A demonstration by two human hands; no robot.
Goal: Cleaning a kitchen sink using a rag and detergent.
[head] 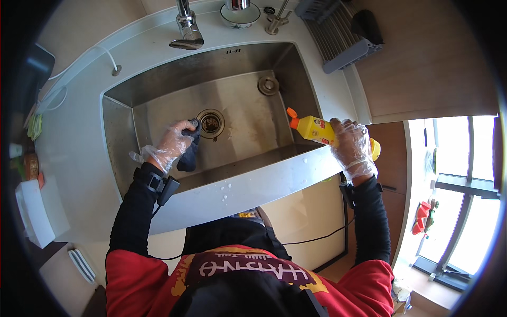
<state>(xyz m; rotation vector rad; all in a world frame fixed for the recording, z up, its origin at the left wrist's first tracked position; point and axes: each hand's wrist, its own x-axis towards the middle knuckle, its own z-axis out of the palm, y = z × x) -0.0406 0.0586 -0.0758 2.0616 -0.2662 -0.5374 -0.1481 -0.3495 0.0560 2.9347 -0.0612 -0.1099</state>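
My left hand (172, 144), in a clear plastic glove, grips a dark cloth (189, 152) that hangs down over the stainless steel sink (237, 99). The cloth is beside the drain strainer (210, 123). My right hand (352, 144), gloved the same way, is closed around a yellow squeeze bottle (317, 130) above the sink's right front corner. The bottle lies nearly level, its orange flip cap (292, 113) open and pointing left over the sink. Brownish marks show on the sink floor right of the strainer. A round metal drain fitting (268, 85) is at the back right.
A chrome faucet (187, 33) stands behind the sink, with a bowl (240, 16) and a small tap (277, 23) to its right. A grey dish rack (336, 35) is at the back right. A white box (35, 214) sits at far left. Water drops dot the front counter edge (237, 188).
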